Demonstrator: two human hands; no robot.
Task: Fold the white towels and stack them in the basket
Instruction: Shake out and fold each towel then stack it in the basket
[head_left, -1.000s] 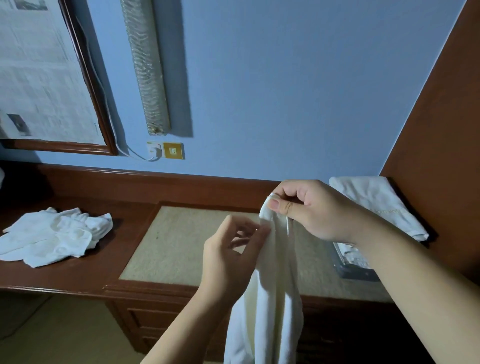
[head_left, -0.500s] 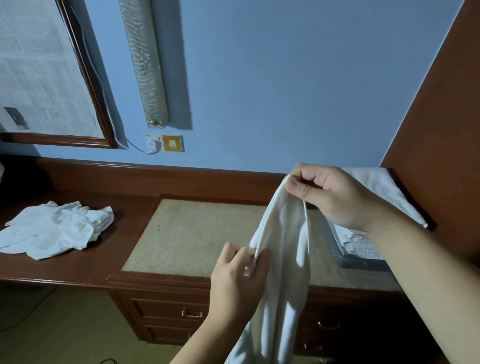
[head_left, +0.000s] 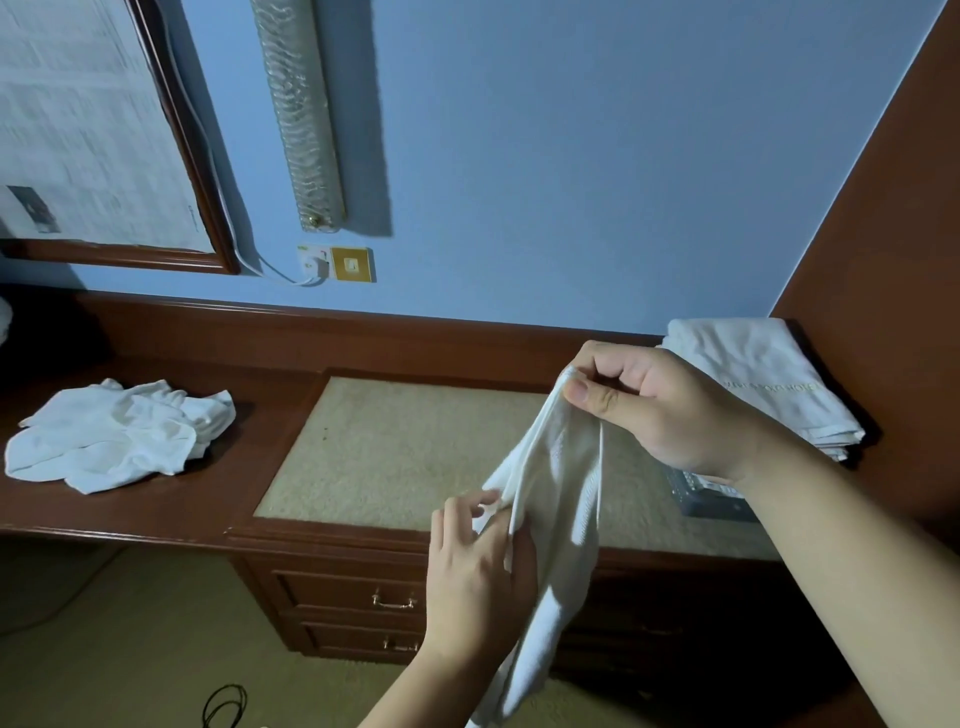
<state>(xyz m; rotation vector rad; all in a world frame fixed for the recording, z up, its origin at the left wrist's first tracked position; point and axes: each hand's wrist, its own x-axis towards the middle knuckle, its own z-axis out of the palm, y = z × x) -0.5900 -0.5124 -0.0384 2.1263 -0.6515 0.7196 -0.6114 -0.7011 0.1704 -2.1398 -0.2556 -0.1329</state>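
right hand (head_left: 660, 410): i've got it up over the right part of the desk, thumb + fingers pinching the top corner of the white towel (head_left: 556, 499). fingers curled tight on the cloth.
left hand (head_left: 478, 566): lower down, just off the front edge of the desk, fingers curled round a side edge of the same towel, thumb side pressed into the fabric.
towel in hand: hangs bunched + long from the right hand's pinch, drops past the front edge and runs out of the pic at the bottom. not touching the desk top as far as i can see.
folded towels (head_left: 763, 384): neat stack at the back right corner of the desk, sitting on the basket (head_left: 714, 499); only a grey corner of the basket shows under my right wrist, rest hidden by arm + stack.
loose towels (head_left: 119, 441): crumpled white pile on the left part of the desk, well apart from my hands.
desk (head_left: 218, 499): dark red wood w/ a beige inset panel (head_left: 395, 457) in the middle, drawers w/ metal handles below the front edge.
wall: blue, framed picture (head_left: 93, 145) top left, long wall lamp (head_left: 301, 114) beside it, socket (head_left: 335, 264) w/ a white cable plugged in.
floor: black cable loop (head_left: 223, 706) near the bottom edge.
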